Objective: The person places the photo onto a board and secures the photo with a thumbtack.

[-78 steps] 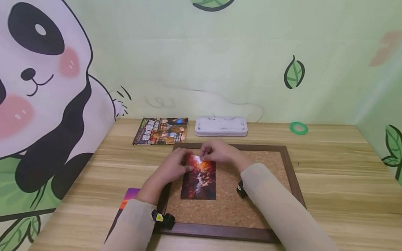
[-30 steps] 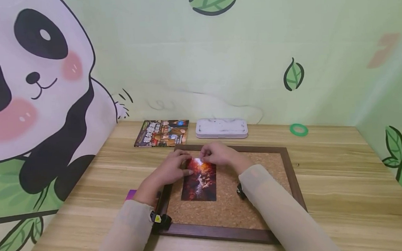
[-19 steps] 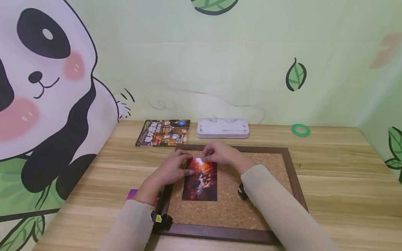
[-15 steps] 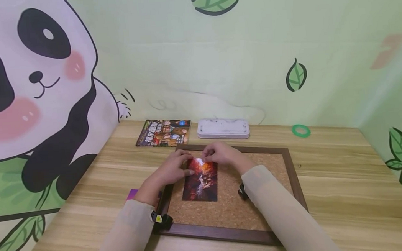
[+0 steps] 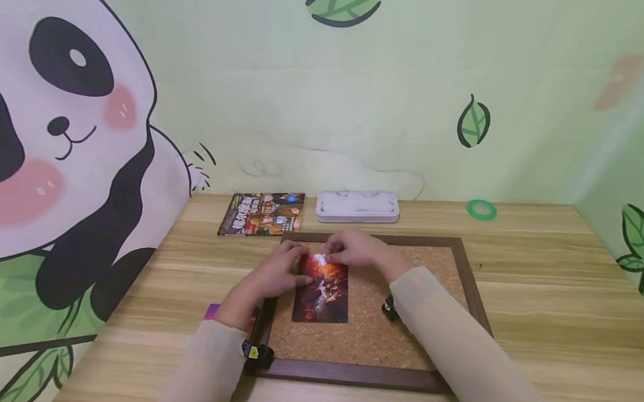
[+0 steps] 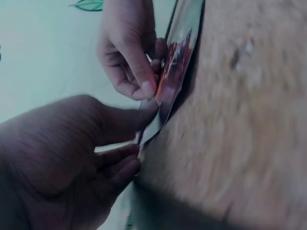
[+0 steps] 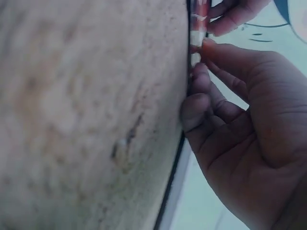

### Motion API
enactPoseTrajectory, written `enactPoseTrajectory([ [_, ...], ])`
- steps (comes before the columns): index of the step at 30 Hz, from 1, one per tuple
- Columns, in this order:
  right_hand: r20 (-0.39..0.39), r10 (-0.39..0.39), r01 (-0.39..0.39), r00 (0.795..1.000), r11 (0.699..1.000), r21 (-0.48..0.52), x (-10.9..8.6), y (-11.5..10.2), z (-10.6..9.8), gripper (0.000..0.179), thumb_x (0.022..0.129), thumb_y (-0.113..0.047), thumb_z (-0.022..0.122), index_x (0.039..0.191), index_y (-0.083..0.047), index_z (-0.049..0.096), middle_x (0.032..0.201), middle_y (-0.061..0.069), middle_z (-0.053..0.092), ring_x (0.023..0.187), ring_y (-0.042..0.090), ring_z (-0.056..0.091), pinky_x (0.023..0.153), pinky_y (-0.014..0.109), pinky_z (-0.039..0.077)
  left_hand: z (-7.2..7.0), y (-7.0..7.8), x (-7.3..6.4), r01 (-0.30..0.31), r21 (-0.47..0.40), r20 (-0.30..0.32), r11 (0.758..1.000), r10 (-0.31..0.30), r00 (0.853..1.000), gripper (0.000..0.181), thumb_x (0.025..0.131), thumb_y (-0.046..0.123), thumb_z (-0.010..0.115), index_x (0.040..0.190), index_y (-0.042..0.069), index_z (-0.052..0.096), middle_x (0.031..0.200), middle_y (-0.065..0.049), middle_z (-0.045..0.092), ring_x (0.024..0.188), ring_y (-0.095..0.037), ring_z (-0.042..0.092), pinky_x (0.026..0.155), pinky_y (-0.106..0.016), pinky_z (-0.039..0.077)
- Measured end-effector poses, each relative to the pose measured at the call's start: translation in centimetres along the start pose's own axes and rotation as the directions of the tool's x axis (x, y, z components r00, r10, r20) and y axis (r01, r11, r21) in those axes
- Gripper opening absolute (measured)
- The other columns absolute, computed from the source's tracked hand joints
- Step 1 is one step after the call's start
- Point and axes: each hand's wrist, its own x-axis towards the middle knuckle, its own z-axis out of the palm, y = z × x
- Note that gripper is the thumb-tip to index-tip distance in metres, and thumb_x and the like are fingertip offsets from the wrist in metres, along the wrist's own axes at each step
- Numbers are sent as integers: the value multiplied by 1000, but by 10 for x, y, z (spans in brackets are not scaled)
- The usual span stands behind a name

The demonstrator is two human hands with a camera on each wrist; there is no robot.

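A glossy red and orange picture print (image 5: 321, 299) lies on the left part of a cork board (image 5: 402, 337) with a dark brown wooden frame. My left hand (image 5: 273, 271) rests at the print's upper left, its thumb on the left edge and fingertips by the top corner. In the left wrist view, the left thumb (image 6: 151, 109) presses where the print (image 6: 175, 67) bows up slightly. My right hand (image 5: 354, 248) pinches at the print's top edge. A small pale thing (image 7: 195, 58) shows between the right fingertips; I cannot tell what it is.
Behind the board lie an illustrated book (image 5: 262, 214) and a white case (image 5: 357, 206). A green tape roll (image 5: 481, 209) sits at the back right. A purple-edged sheet (image 5: 211, 311) shows beside my left wrist, partly hidden. A small speck (image 5: 478, 266) is right of the board.
The left hand has slid slightly toward me along the print's edge, its sleeve covering more of the purple sheet. The right hand keeps its pinch at the top edge; the view shifts slightly.
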Motion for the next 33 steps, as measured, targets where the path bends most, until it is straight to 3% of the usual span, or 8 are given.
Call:
enactPoseTrajectory([
  [6, 12, -50, 50, 999, 999, 16, -28, -9, -17, 13, 100, -22, 63, 106, -13, 71, 98, 0, 70, 87, 13, 62, 79, 33, 51, -21, 0, -17, 14, -76, -14, 997, -15, 1000, 70, 95, 32, 70, 152, 7, 40, 153, -21, 34, 139, -42, 38, 110, -58, 35],
  [10, -101, -52, 58, 994, 997, 52, -72, -2, -43, 18, 100, -26, 63, 110, -12, 71, 100, 0, 70, 91, 15, 62, 83, 37, 51, -42, -10, -42, 12, -63, -73, 998, -17, 997, 66, 96, 36, 68, 151, 8, 42, 153, -21, 36, 138, -43, 40, 109, -61, 35],
  [13, -200, -47, 60, 979, 996, 63, -111, 15, -61, 18, 100, -26, 64, 108, -11, 72, 98, -1, 70, 92, 16, 63, 83, 38, 52, -52, -28, -67, 53, -32, -103, 998, -56, 993, 63, 95, 33, 70, 147, 6, 47, 149, -23, 42, 135, -45, 43, 107, -62, 36],
  [18, -331, 60, -24, 942, 993, 113, -175, 51, -85, 22, 100, -27, 64, 108, -9, 72, 99, 9, 70, 85, 22, 64, 71, 35, 54, -55, -57, -103, 192, -6, -104, 981, -192, 976, 62, 91, 32, 74, 141, 1, 53, 142, -27, 49, 131, -48, 45, 104, -66, 37],
  [21, -369, 143, -90, 918, 984, 156, -205, 71, -92, 28, 101, -30, 63, 114, -6, 70, 103, 14, 69, 84, 27, 64, 66, 37, 56, -53, -67, -116, 231, -11, -70, 973, -231, 970, 66, 88, 33, 77, 140, -1, 53, 140, -29, 49, 128, -49, 45, 103, -66, 38],
  [27, -372, 269, -230, 888, 962, 148, -240, 110, -91, 39, 102, -37, 59, 121, -4, 67, 112, 12, 68, 97, 22, 60, 73, 33, 53, -48, -72, -129, 232, 43, -17, 972, -232, 973, 79, 72, 39, 89, 133, -1, 58, 130, -26, 54, 115, -44, 48, 95, -60, 44],
  [33, -265, 369, -320, 891, 924, 210, -253, 141, -84, 44, 101, -37, 61, 127, -1, 62, 116, 14, 64, 96, 23, 58, 71, 34, 54, -48, -70, -132, 283, 58, 27, 957, -285, 958, 81, 62, 48, 92, 122, 3, 61, 116, -14, 53, 103, -33, 45, 83, -50, 45],
])
